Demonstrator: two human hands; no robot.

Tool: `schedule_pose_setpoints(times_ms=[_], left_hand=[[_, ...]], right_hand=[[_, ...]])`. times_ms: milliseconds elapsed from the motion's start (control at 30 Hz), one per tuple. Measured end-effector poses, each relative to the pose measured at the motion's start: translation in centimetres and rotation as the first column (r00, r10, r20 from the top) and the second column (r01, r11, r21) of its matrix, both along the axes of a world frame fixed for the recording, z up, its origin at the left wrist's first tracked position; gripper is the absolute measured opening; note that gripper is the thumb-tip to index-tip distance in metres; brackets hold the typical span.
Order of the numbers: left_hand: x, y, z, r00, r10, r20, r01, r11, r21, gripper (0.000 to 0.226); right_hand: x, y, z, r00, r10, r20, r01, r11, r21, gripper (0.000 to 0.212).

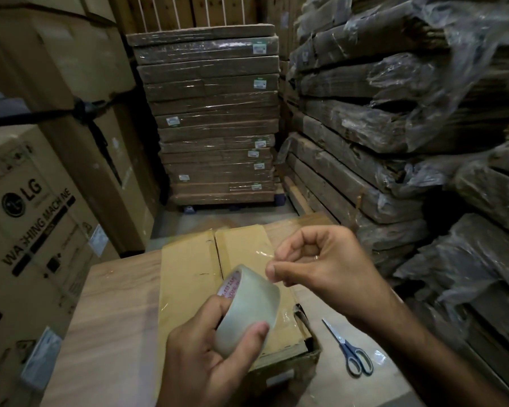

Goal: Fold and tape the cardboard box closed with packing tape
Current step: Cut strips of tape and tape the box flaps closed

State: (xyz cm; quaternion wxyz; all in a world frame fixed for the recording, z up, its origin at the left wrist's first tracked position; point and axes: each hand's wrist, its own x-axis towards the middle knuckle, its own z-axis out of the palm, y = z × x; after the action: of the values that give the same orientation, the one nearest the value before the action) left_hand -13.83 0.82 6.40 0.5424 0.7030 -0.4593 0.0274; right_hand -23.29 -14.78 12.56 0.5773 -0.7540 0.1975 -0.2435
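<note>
A cardboard box (188, 274) lies on the wooden table (115, 304), its top flaps folded down and meeting along a centre seam. Above the box my left hand (206, 353) grips a roll of clear packing tape (247, 306) with thumb and fingers curled round it. Just above the roll, my right hand (321, 259) pinches the tape's loose end (263, 254) between thumb and forefinger. A short clear strip runs from the roll up to that pinch. Old clear tape shines on the box's near right corner.
Blue-handled scissors (348, 349) lie on the table to the right of the box. Large washing-machine cartons (36, 215) stand at the left. A wrapped pallet of flat cardboard (215, 113) is straight ahead, and plastic-covered cardboard bundles (409, 127) are piled at the right.
</note>
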Motion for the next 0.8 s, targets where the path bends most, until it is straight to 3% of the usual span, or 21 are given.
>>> schedule_pose_setpoints(times_ms=[233,367,800], left_hand=[[0.2,0.3,-0.1,1.000,0.018,0.025,-0.019,1.000,0.020,0.025],[0.0,0.5,0.0,0.999,0.035,0.035,-0.035,0.999,0.005,0.024],[-0.5,-0.3,0.7,0.998,0.065,-0.026,-0.065,0.998,0.022,0.031]], right_hand=[[0.2,0.3,-0.7,0.999,-0.044,0.027,0.040,0.992,0.116,0.025],[0.4,0.2,-0.5,0.999,-0.031,0.024,0.026,0.987,0.155,0.061],[0.1,0.7,0.3,0.993,-0.102,0.054,0.100,0.994,0.036,0.061]])
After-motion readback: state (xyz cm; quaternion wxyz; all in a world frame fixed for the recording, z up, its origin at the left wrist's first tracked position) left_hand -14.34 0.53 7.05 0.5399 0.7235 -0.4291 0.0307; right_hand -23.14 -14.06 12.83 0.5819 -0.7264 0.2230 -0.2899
